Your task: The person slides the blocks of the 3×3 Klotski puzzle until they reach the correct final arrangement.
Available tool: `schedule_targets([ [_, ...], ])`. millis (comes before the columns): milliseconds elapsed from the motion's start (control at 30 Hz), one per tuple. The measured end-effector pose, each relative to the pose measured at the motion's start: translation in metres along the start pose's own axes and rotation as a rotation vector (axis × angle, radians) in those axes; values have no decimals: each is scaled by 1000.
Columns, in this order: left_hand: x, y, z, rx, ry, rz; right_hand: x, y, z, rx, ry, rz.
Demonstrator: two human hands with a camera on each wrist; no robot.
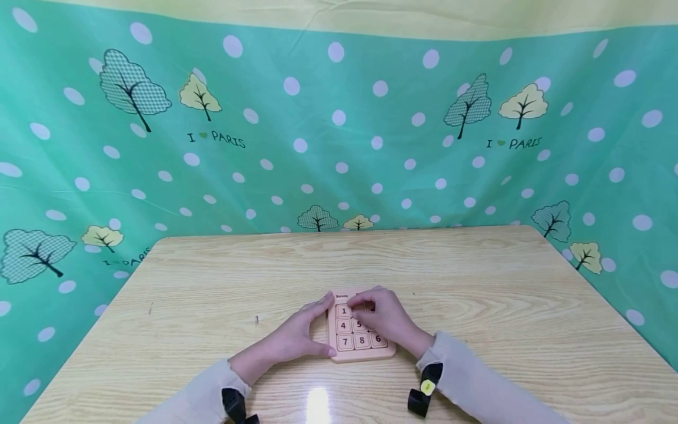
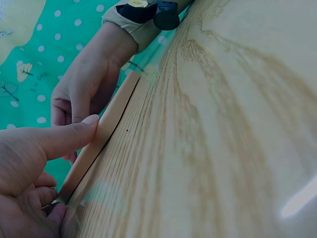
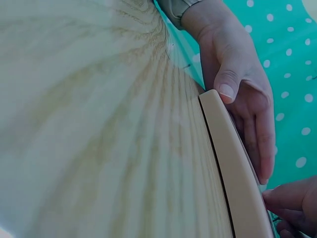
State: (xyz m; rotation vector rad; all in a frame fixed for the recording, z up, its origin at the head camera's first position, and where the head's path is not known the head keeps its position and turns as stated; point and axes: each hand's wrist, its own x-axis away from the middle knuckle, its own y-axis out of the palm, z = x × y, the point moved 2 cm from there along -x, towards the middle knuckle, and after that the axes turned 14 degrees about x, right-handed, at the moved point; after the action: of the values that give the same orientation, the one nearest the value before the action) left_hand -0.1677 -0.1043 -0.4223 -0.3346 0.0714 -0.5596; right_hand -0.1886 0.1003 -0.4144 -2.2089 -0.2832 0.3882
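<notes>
A pink number slide puzzle lies flat on the table, its tiles 1, 4, 5, 7, 8 and 6 showing. My left hand holds its left side, thumb by the near corner and fingers along the far part of the edge. In the left wrist view the thumb rests against the puzzle's side. My right hand bends over the upper tiles, index finger and thumb close together beside tile 1. It hides the upper right tiles, and whether a tile is pinched there is not visible.
The light wooden table reaches back to a green dotted curtain with tree prints, which also hangs along both sides. A bright glare spot lies on the table in front of the puzzle. Black camera straps circle both wrists.
</notes>
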Motion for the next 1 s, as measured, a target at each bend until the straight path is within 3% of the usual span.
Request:
schedule_targets([
  [533,0,0,-2,4,-4,-4,3,-4,1,10,-60,-13],
  [700,-1,1,-2,0,-3,-1,8,-12,7,-16,-41,-14],
  [1000,-1,1,-2,-6,-3,9,15,-26,22,40,27,9],
])
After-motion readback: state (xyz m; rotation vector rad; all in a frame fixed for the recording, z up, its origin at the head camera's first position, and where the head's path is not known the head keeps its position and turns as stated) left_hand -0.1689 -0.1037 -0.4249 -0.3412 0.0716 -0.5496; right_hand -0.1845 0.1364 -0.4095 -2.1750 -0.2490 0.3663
